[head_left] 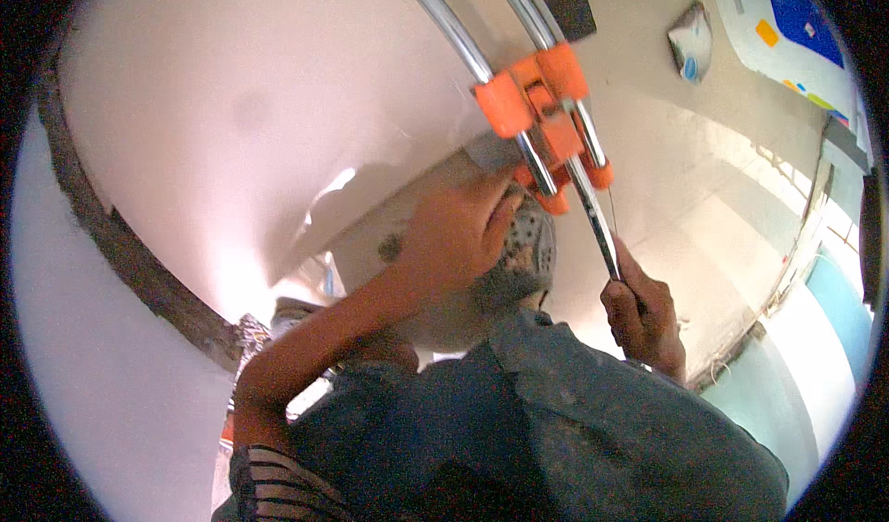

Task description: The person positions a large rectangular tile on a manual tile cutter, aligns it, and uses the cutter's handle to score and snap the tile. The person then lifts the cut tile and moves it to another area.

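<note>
An orange block [560, 136] is seen on two metal rails [446, 27]. Its metal handle [594, 210] is gripped by the closed fingers of the right hand [650, 316]. The left hand [458, 232] is placed near the block, fingers curled; any hold cannot be determined.

Right hand [644, 314] gripping metal lever [594, 212], left hand [458, 230] near orange carriage [557, 136], chrome rails [443, 24]

Two rails [526, 8] are being spanned by a carriage [558, 138] and flanked on the right by a packet [692, 43].
</note>
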`<control>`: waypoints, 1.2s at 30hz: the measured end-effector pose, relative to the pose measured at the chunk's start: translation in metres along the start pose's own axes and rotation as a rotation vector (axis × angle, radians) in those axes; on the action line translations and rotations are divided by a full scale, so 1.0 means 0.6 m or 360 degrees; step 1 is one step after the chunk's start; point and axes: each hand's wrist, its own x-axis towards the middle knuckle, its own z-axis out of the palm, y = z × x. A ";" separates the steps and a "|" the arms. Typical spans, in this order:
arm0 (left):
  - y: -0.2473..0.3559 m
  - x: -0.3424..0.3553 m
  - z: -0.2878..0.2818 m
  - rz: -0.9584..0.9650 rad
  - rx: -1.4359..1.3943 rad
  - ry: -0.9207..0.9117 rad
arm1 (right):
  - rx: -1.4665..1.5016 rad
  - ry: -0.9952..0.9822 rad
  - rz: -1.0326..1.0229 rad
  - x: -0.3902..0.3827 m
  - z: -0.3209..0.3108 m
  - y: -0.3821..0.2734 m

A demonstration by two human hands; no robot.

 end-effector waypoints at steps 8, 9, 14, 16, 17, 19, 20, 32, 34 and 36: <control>-0.016 -0.028 -0.043 0.0040 -0.0076 -0.0056 | 0.0417 -0.0161 -0.0174 0.037 -0.006 0.061; -0.029 -0.035 -0.062 0.0059 -0.0084 0.0005 | 0.0595 -0.0170 -0.0359 0.043 -0.012 0.072; -0.183 -0.066 -0.271 -0.0020 0.0525 0.1273 | 0.0438 0.0382 -0.0333 0.167 -0.097 0.040; -0.211 -0.063 -0.405 0.0005 0.0843 0.1831 | 0.0196 0.0610 -0.0438 0.229 -0.116 -0.024; -0.225 -0.077 -0.455 -0.0175 0.0796 0.2000 | 0.0076 0.0598 -0.0679 0.258 -0.121 -0.051; -0.350 -0.187 -0.563 -0.0375 0.1368 0.2271 | -0.0214 0.0511 -0.1113 0.315 -0.116 -0.086; -0.388 -0.231 -0.595 -0.0659 0.1332 0.2379 | -0.0375 0.0460 -0.1285 0.343 -0.112 -0.094; -0.357 -0.260 -0.642 -0.1071 0.0024 0.1730 | -0.0486 0.0082 -0.1349 0.365 -0.094 -0.083; -0.358 -0.254 -0.645 -0.1175 -0.0012 0.1756 | -0.0483 0.0122 -0.1359 0.371 -0.089 -0.080; -0.333 -0.239 -0.634 -0.1263 -0.0054 0.1759 | -0.0520 0.0140 -0.1387 0.371 -0.087 -0.077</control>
